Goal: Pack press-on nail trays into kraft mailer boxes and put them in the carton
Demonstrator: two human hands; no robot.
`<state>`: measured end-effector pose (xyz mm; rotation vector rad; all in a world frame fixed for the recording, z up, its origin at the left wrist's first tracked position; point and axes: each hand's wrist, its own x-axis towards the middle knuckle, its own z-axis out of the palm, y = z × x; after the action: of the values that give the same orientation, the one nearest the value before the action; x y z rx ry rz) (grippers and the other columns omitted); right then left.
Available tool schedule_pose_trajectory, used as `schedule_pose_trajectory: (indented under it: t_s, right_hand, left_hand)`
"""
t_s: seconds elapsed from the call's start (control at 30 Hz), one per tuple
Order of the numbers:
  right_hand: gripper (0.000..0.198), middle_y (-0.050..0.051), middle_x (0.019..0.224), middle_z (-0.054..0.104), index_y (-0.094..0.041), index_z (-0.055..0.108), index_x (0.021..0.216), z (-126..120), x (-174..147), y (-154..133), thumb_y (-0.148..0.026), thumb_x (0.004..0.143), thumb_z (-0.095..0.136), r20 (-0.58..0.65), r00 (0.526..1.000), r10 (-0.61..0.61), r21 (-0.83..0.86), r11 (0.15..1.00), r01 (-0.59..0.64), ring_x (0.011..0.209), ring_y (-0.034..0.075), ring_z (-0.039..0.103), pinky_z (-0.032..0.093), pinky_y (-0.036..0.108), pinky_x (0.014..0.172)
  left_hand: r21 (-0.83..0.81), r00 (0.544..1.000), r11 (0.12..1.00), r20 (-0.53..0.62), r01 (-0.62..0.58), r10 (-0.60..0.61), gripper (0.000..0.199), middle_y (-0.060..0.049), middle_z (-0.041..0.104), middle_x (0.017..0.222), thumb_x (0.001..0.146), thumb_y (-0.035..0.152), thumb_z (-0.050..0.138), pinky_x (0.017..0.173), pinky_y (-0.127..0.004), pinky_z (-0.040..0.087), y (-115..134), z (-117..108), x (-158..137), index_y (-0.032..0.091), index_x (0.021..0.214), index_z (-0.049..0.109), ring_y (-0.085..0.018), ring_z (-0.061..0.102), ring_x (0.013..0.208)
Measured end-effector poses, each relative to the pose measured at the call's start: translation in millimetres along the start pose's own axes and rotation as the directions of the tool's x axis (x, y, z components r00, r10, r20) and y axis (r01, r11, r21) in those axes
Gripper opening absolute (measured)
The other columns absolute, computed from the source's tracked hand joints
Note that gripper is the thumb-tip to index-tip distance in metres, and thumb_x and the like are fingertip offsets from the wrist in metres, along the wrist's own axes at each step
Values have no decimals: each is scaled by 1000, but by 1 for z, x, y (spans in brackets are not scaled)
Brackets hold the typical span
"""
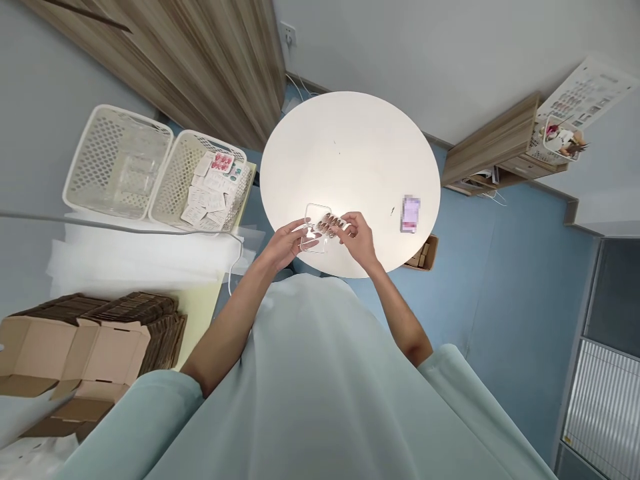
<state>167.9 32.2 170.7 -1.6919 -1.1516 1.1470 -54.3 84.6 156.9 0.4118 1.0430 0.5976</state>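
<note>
Near the front edge of the round white table [350,147], my left hand [286,245] is closed on a clear plastic box [315,248], which looks unfolded. My right hand [359,239] pinches a small card of brown false nails [330,225], set in rows. The card lies over the right side of the clear box; whether it rests in it or just above it I cannot tell. My left fingertips are partly seen through the clear plastic.
A phone [411,214] lies on the table's right side. To the left stand two white baskets, one with clear boxes [140,175], the other with nail cards [213,190]. Flattened brown cartons [135,308] are stacked at lower left. A cardboard box [429,255] sits below the table's right edge.
</note>
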Motion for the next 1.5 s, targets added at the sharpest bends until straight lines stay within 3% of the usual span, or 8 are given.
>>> schedule_pose_trajectory:
  t_s: [0.33, 0.67, 0.77, 0.83, 0.93, 1.1, 1.33, 1.5]
  right_hand:
    - [25, 2, 124, 73, -27, 64, 125, -21, -14, 2, -39, 103, 66, 165, 985, -56, -313, 944, 106, 81, 16, 66, 53, 32, 82]
    - [27, 6, 133, 63, -26, 72, 130, -31, -29, 4, -40, 107, 66, 164, 981, -99, -531, 830, 172, 83, 15, 63, 49, 28, 71]
    - [27, 5, 128, 66, -27, 76, 127, -34, -29, 5, -43, 106, 68, 96, 986, -133, -478, 863, 163, 82, 15, 63, 52, 29, 74]
    - [31, 6, 123, 68, -26, 77, 123, -39, -23, 7, -48, 104, 68, -23, 992, -124, -401, 910, 105, 80, 16, 63, 55, 31, 79]
    - [42, 7, 117, 73, -23, 77, 121, -45, -4, 16, -59, 101, 68, -180, 983, -19, -220, 975, -21, 78, 16, 63, 58, 33, 83]
    - [57, 7, 103, 78, -20, 77, 107, -39, 26, 31, -75, 98, 61, -83, 987, 140, 32, 990, -138, 68, 14, 61, 56, 30, 69]
    - [53, 6, 105, 76, -24, 79, 112, -37, 13, 3, -70, 105, 54, -159, 987, -34, -13, 999, 32, 77, 16, 64, 56, 31, 74]
    - [42, 7, 114, 69, -29, 83, 113, -52, -22, -19, -65, 102, 65, -20, 993, -119, -55, 991, 118, 86, 17, 63, 51, 29, 66]
  left_hand:
    - [33, 996, 999, 84, -36, 33, 49, -18, 81, 122, 94, 26, 80, 99, -43, 64, -15, 33, 6, 13, 140, 70, -26, 79, 109]
    - [24, 994, 998, 94, -51, 49, 51, -21, 77, 136, 95, 28, 80, 103, -45, 62, -21, 54, -3, 12, 142, 68, -30, 77, 119]
    - [9, 994, 999, 97, -49, 47, 50, -21, 77, 137, 94, 27, 80, 102, -45, 63, -22, 56, -5, 13, 141, 68, -30, 77, 120]
    - [-5, 994, 999, 104, -46, 46, 50, -21, 77, 138, 94, 26, 80, 104, -46, 62, -22, 57, -6, 13, 141, 69, -30, 77, 120]
    - [-10, 992, 999, 119, -31, 32, 51, -21, 77, 136, 94, 27, 80, 106, -48, 61, -24, 58, -7, 13, 142, 69, -31, 77, 121]
    - [2, 990, 1000, 141, -2, 1, 51, -21, 79, 133, 94, 27, 81, 102, -44, 62, -32, 56, -5, 13, 142, 70, -30, 78, 117]
    - [-35, 993, 999, 119, 11, -7, 41, -20, 80, 128, 93, 26, 80, 89, -36, 64, -35, 50, 0, 11, 131, 75, -25, 79, 105]
    - [-62, 989, 998, 146, 17, -8, 43, -20, 81, 123, 99, 44, 76, 89, -39, 65, -28, 50, -3, 12, 128, 76, -30, 78, 108]
